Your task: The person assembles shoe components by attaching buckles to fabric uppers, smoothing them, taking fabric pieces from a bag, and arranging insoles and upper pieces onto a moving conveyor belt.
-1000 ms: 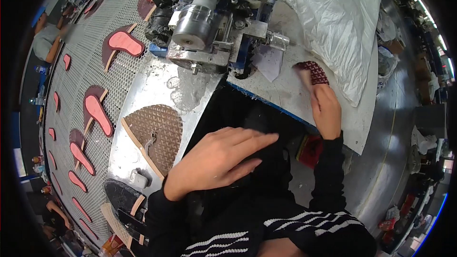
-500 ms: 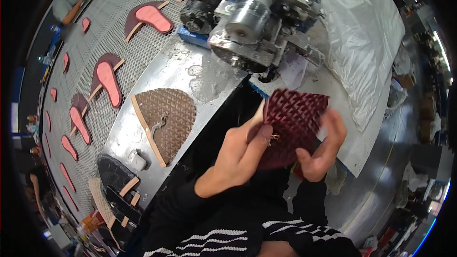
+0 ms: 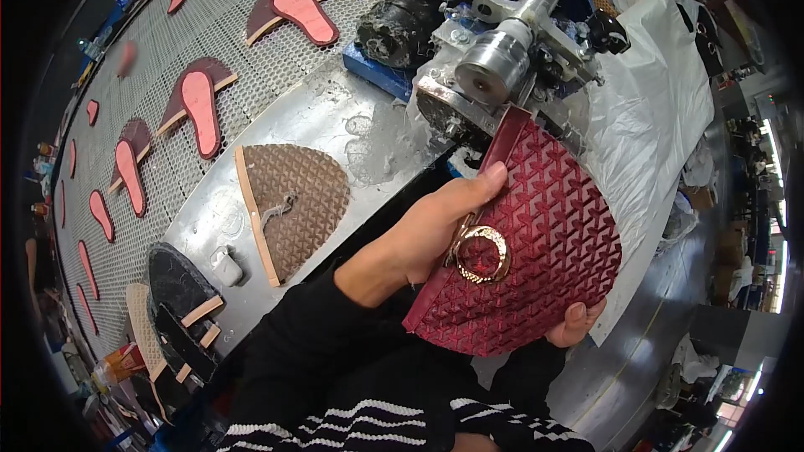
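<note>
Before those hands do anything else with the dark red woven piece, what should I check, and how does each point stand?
1. Left hand holds the dark red woven piece by its straight band: ok.
2. Right hand is at its curved edge: ok.
3. Gold ring faces the camera: ok.
4. Piece's top corner is free of the machine: cannot tell; they overlap in view.

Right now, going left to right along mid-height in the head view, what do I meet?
Pink insoles on the mesh belt → brown woven piece → left hand → burgundy woven piece → white plastic sheet.
</note>
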### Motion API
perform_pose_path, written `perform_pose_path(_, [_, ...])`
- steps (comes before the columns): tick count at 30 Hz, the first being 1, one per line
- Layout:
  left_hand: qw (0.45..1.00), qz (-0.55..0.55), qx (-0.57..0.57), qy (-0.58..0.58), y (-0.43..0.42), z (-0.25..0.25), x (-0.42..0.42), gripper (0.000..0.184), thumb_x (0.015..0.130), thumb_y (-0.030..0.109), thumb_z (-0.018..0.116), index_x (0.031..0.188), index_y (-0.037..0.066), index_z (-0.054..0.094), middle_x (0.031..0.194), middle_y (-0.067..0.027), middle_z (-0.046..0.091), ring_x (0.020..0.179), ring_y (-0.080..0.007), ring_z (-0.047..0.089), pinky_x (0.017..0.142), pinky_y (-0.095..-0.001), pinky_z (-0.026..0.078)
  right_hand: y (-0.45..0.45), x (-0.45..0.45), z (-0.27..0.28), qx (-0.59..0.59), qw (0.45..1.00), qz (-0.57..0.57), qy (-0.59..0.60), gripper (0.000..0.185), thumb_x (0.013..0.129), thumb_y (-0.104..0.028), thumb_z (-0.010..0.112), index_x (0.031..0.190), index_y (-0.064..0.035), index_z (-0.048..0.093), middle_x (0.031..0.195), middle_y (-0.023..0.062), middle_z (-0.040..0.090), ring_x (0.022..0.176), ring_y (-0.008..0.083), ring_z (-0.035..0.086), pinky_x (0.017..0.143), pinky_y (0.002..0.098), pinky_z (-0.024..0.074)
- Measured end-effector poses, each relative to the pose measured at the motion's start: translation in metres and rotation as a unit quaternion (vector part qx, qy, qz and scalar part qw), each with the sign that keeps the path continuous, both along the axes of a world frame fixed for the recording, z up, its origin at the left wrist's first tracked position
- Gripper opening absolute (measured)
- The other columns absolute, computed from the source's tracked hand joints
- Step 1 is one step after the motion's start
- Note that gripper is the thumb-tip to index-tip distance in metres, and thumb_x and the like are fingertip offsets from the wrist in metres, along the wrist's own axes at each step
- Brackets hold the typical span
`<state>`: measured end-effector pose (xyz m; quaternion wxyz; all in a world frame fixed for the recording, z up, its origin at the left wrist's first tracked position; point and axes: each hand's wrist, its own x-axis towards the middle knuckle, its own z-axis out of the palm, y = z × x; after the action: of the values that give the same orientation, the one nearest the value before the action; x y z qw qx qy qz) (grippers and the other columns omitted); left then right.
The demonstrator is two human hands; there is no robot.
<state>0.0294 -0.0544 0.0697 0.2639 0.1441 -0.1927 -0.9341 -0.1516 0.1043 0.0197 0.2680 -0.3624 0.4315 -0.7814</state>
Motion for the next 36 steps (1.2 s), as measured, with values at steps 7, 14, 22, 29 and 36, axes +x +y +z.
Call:
perform_pose_path(7, [0.998,0.016,-0.004,0.055,-0.008,-0.015,0.008,0.048,0.103,0.039,0.041,0.124,-0.003,0.054,0.115,-0.0156,0.065,0.099,-0.0201,0.067,0.090,-0.0353,0.054,-0.018,-0.010,0.001,-0.103,0.981,0.150,0.071,0.055,0.078,-0.011,0.062,0.127,0.0072,0.048,0.130,0.0261,0.052,0.118,0.0384,0.053,0.104,0.0534,0.0402])
perform_pose_path(14, [0.991,0.129,-0.030,0.023,-0.014,-0.008,0.016,0.050,0.102,0.040,0.043,0.115,-0.004,0.059,0.108,-0.0138,0.068,0.092,-0.0168,0.067,0.084,-0.0316,0.054,-0.045,0.019,0.025,0.010,0.998,0.052,-0.017,0.029,0.076,-0.016,0.070,0.093,0.0069,0.065,0.096,0.0169,0.066,0.088,0.0235,0.061,0.088,0.0383,0.0473])
perform_pose_path(22, [0.971,0.216,-0.077,-0.067,-0.020,-0.030,0.066,0.038,0.098,0.032,0.053,0.109,-0.004,0.061,0.101,-0.0111,0.069,0.086,-0.0145,0.066,0.078,-0.0287,0.053,-0.085,0.039,0.040,0.108,0.978,0.116,0.133,0.021,0.087,-0.017,0.066,0.088,0.0047,0.066,0.077,-0.0001,0.061,0.070,0.0087,0.052,0.065,0.0253,0.0397])
perform_pose_path(29, [0.937,0.326,-0.085,-0.094,0.022,-0.048,0.083,0.040,0.099,0.031,0.049,0.113,-0.004,0.059,0.107,-0.0116,0.068,0.094,-0.0171,0.067,0.086,-0.0326,0.053,-0.118,0.064,0.060,0.148,0.961,0.120,0.198,0.018,0.091,-0.013,0.065,0.088,0.0042,0.066,0.074,-0.0034,0.057,0.067,0.0031,0.044,0.060,0.0197,0.0344])
perform_pose_path(36, [0.943,0.303,-0.140,0.020,0.068,-0.073,0.066,0.047,0.095,0.021,0.059,0.131,-0.006,0.048,0.132,-0.0141,0.056,0.123,-0.0232,0.052,0.105,-0.0393,0.038,-0.099,0.028,0.063,0.205,0.934,0.100,0.276,0.010,0.089,-0.007,0.066,0.088,0.0038,0.066,0.075,-0.0018,0.059,0.068,0.0045,0.049,0.063,0.0192,0.0375])
